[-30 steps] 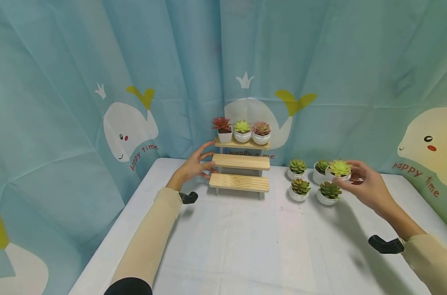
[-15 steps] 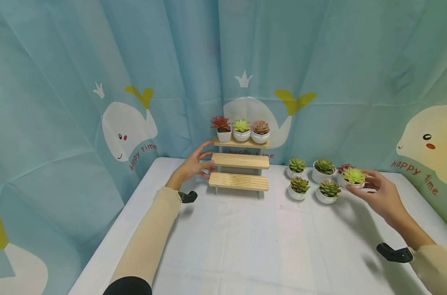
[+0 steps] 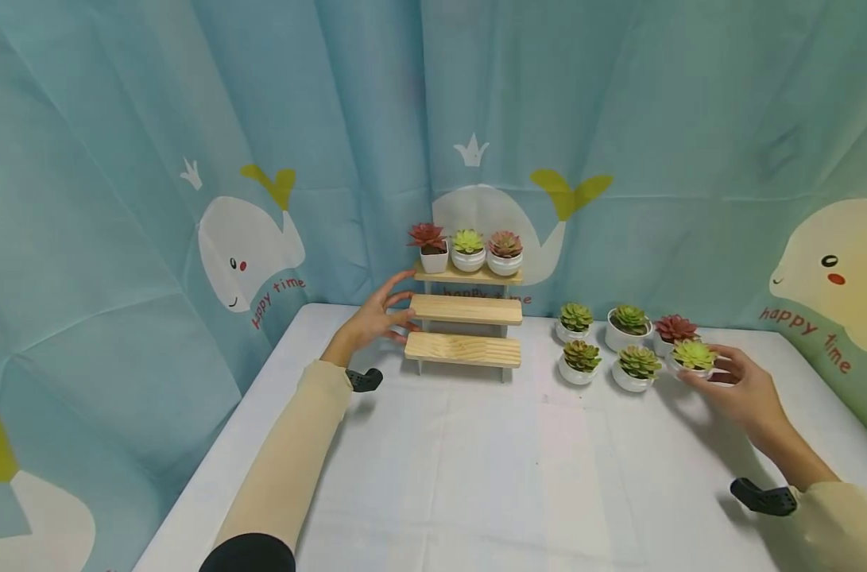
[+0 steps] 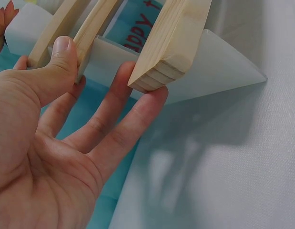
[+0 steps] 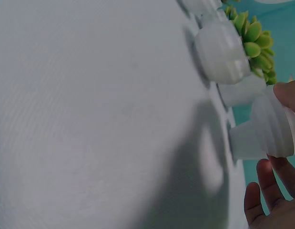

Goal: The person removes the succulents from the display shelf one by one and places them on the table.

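My right hand [image 3: 748,389] pinches the white pot of a yellow-green potted succulent [image 3: 693,357] between thumb and fingers, at the right end of a cluster of pots. In the right wrist view that white pot [image 5: 271,126] is tilted slightly and overlaps another white pot behind it. My left hand [image 3: 377,319] touches the left end of a three-step wooden shelf [image 3: 465,349]. Seen from the left wrist, its spread, mostly straight fingers [image 4: 121,136] rest at the ends of the planks, the thumb on the middle one. Three potted succulents [image 3: 467,250] stand on the top step.
Several green succulents [image 3: 637,367] in white pots and a dark red one [image 3: 675,330] stand on the table right of the shelf, beside my right hand. A blue whale-print curtain [image 3: 619,119] hangs along the back and sides of the white table [image 3: 490,477].
My right hand has carried the yellow-green succulent right and down, to in front of the dark red one, uncovering the pots behind. My left hand has stayed at the shelf.
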Motion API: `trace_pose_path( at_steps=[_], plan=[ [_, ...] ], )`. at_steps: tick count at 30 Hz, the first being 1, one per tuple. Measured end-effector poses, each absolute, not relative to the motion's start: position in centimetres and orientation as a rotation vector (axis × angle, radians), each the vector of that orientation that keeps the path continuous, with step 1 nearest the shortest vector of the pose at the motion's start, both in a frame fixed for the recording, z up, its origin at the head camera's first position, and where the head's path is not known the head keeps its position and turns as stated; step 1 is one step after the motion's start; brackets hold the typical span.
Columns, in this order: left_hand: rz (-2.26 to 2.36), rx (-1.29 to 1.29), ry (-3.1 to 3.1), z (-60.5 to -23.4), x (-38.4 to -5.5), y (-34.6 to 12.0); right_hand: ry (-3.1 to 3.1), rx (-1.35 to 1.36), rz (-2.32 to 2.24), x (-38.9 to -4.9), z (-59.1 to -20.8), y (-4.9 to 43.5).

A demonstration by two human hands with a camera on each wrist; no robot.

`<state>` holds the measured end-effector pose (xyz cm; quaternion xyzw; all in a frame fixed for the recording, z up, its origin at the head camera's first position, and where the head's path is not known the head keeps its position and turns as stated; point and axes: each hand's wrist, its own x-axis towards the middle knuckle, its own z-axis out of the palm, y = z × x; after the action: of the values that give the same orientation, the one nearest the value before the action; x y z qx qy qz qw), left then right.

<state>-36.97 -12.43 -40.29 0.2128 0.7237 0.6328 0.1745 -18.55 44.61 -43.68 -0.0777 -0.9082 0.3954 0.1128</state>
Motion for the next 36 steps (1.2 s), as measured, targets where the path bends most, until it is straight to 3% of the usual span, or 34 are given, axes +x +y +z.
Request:
trace_pose_path(
  at_steps=[36],
  plan=[
    [1.807, 0.618, 2.04, -40.4, -37.1, -12.5, -2.818, -0.335, 1.176, -19.0, -45.7, 45.3]
  ],
)
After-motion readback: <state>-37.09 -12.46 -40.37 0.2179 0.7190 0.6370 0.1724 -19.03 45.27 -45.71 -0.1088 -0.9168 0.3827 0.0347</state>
